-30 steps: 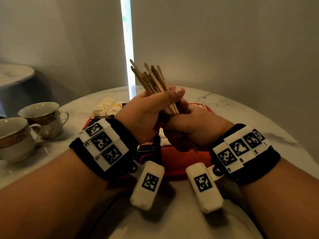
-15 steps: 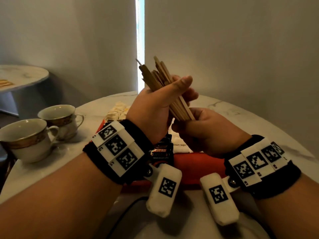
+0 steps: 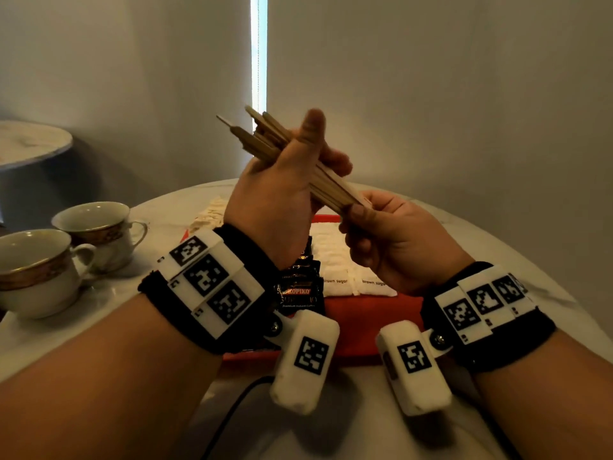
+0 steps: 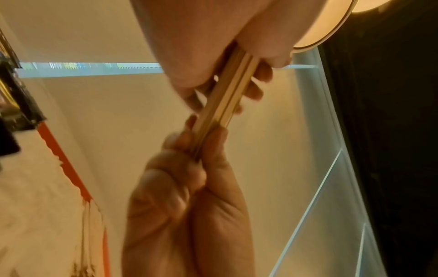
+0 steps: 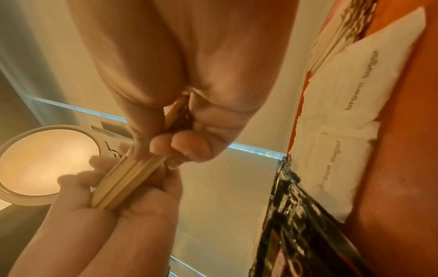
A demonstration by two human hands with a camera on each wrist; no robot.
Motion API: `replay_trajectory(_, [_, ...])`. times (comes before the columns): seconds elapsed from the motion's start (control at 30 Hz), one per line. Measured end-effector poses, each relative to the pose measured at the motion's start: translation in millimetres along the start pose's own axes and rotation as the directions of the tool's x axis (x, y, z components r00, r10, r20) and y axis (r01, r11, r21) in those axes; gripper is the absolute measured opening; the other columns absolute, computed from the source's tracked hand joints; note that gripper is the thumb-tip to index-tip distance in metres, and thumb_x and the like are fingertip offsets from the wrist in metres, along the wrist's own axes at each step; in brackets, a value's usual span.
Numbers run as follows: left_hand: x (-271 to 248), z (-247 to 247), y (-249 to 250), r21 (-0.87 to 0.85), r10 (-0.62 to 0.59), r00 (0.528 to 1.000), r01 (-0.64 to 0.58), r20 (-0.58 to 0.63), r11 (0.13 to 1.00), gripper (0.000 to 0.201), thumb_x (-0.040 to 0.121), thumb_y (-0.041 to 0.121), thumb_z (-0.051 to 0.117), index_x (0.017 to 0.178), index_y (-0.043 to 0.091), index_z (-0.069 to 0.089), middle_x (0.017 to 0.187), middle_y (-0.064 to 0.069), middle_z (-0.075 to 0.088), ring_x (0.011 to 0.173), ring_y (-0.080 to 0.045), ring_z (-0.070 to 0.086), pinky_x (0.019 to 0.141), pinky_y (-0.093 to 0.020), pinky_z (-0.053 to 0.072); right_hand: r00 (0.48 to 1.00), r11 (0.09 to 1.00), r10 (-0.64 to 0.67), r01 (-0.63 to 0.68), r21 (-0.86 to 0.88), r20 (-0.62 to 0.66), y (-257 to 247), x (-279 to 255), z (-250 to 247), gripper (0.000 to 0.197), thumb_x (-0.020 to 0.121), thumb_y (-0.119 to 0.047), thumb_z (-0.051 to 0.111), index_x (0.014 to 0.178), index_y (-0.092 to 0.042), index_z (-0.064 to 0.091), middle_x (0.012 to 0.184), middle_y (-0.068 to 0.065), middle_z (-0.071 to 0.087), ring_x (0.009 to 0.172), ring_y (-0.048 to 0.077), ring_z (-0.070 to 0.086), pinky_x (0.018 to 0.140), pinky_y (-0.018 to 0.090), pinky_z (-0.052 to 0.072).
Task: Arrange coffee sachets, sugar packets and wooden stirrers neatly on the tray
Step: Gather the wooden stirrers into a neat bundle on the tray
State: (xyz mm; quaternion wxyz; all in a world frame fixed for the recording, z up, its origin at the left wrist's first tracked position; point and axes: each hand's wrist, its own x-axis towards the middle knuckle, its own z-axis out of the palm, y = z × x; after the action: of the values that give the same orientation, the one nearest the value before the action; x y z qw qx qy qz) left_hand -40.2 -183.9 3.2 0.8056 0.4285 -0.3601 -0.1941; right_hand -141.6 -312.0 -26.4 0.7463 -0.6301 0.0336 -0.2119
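While the wooden stirrers (image 3: 292, 161) are being held as one bundle in the air above the red tray (image 3: 351, 330), both hands are closing on them. Going left to right with the tray as reference: two cups (image 3: 66, 257) are standing on the table (image 3: 491, 237) well left of the tray; the coffee sachets (image 3: 300, 287) are lying on the tray's left part; the left hand (image 3: 282, 190) is curling round the bundle's middle, thumb raised; the sugar packets (image 3: 335, 260) are lying in rows on the tray's middle, just right of the sachets; the right hand (image 3: 388, 237) is pinching the bundle's lower end. Upper tips are sitting uneven.

Judged step: squaring up the stirrers before placing; sachets and sugar appear already placed. Next move calls for evening the ends, then lowering the bundle flat onto a free part of the tray, likely its right side, without disturbing the packets.
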Motion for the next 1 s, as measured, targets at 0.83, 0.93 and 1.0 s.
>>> replay_trajectory(0.83, [4,-5,-5,0.119,-0.171,0.981,0.16,0.091,0.98,0.012,0.093,0.027,0.068,0.095,0.016,0.064,0.1,-0.013,0.076,0.088,-0.034,0.075,0.074,-0.042,0.061,0.981,0.998,-0.025,0.036,0.054,-0.192,-12,4,-1,0.049,0.08,-0.021,0.064,0.121,0.007,0.062,0.079,0.01,0.066,0.058,0.013,0.056,0.048,0.019,0.048])
replay_trajectory(0.93, [5,-4,-8,0.038,-0.137,0.99,0.136,0.028,0.99,0.008,0.092,0.021,0.069,0.093,0.016,0.063,0.094,-0.011,0.076,0.088,-0.03,0.076,0.072,-0.041,0.061,0.978,0.996,-0.023,0.04,0.077,-0.207,-9,5,1,0.048,0.08,-0.022,0.065,0.121,0.003,0.064,0.081,0.01,0.068,0.062,0.014,0.062,0.055,0.022,0.055])
replay_trajectory(1.0, [6,-4,-10,0.007,-0.123,0.992,0.123,-0.005,0.992,0.008,0.091,0.021,0.069,0.092,0.017,0.063,0.095,-0.01,0.076,0.09,-0.03,0.075,0.073,-0.042,0.061,0.97,0.995,-0.011,0.035,0.095,-0.244,-7,6,0,0.037,0.086,-0.019,0.064,0.117,0.001,0.066,0.084,0.009,0.069,0.064,0.015,0.066,0.058,0.024,0.058])
